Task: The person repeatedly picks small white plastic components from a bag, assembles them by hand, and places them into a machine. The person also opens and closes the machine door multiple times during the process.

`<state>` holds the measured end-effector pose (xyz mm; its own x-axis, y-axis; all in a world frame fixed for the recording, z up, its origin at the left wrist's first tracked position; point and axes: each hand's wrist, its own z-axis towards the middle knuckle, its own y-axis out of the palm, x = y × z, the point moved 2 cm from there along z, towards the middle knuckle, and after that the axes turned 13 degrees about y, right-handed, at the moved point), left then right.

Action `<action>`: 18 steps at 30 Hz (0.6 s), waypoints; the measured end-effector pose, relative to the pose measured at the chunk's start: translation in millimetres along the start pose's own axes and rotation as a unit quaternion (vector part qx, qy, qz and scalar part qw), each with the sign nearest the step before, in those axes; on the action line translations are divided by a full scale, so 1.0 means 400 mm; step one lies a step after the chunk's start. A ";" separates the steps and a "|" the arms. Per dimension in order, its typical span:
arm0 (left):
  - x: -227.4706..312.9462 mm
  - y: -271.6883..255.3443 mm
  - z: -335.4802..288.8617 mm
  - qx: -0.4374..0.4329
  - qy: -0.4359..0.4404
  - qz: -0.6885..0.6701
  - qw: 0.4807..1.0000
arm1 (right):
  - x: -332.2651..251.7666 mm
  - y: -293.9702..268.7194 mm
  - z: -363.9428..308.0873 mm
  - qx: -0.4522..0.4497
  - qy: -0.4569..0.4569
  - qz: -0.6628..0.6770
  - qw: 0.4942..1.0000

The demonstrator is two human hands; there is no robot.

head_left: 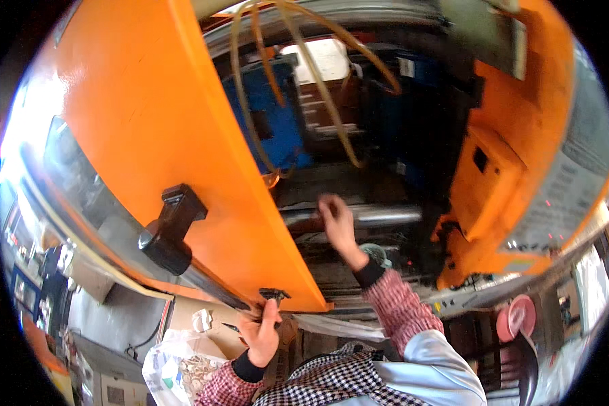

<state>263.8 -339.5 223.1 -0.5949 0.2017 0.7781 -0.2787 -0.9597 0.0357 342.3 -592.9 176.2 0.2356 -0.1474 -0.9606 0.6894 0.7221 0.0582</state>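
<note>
I have the left hand's (260,336) fingers round the lower end of the door handle (212,283), at eight o'clock; the right hand (338,227) blurs mid-view, its grip unreadable from here. Orange door (155,115) at ten, yellowish tubes (316,71) at twelve, pink basin (503,327) at four.

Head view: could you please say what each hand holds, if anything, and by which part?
The left hand seems closed on the lower end of the silver, black-ended tubular handle; whether the right hand holds anything is unclear.
</note>
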 end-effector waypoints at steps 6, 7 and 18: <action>-0.029 -0.064 0.061 0.055 0.015 0.004 0.998 | 0.063 0.056 0.658 0.162 0.074 0.075 0.981; -0.029 -0.105 0.054 0.093 0.017 0.031 0.995 | 0.027 0.138 0.661 0.114 0.160 0.179 0.964; -0.090 -0.197 0.071 0.179 -0.009 0.051 0.983 | 0.123 0.177 0.912 0.104 0.112 0.234 0.960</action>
<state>328.8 -276.9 210.1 -0.5914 0.1010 0.8001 0.0658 -0.9828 0.1727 652.6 -795.7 232.4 0.4166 0.3262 -0.8486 0.6703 0.5204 0.5291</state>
